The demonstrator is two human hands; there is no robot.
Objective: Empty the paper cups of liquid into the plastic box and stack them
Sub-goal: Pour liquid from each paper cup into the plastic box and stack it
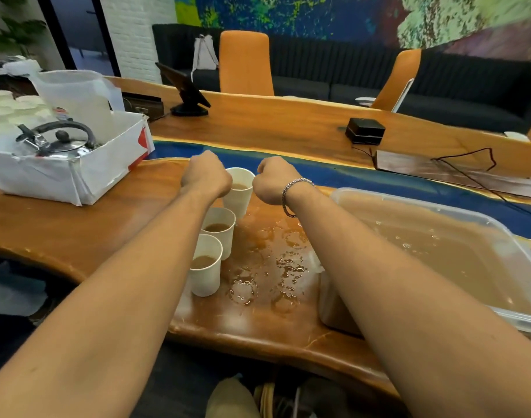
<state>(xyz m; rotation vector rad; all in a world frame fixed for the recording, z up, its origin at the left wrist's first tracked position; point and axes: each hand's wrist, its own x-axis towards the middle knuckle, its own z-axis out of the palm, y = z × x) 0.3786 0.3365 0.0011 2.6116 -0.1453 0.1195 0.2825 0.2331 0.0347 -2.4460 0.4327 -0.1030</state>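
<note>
Paper cups [219, 245] are sitting mid-table on a pretty busy wooden table [92, 224], so here's the room, left to right. Far left there's a white cardboard box [62, 179] with a metal kettle [56, 143] in it and a clear plastic jug [77, 98] behind. Then a black tablet stand [185, 89], two orange chairs [246, 63], a small black box [365, 131] and some loose cables [469, 164] further right. Nothing stands between the cups and the plastic box [439, 211], just a messy puddle [276, 260] of spilled brown liquid on the wood.

Counting: three cups, all with brown liquid in them, lined up touching in a row running away from the person. One plastic box, on the right, already holding a lot of the same murky liquid.

The far cup [238, 200] sits right between the two hands. The left hand [205, 176] is curled up against its left rim and the right hand [273, 182], bracelet on the wrist, is curled just beside its right rim. Both backs face me, so I honestly can't tell if either one is actually gripping it. The other two cups sit under the left forearm, untouched.
</note>
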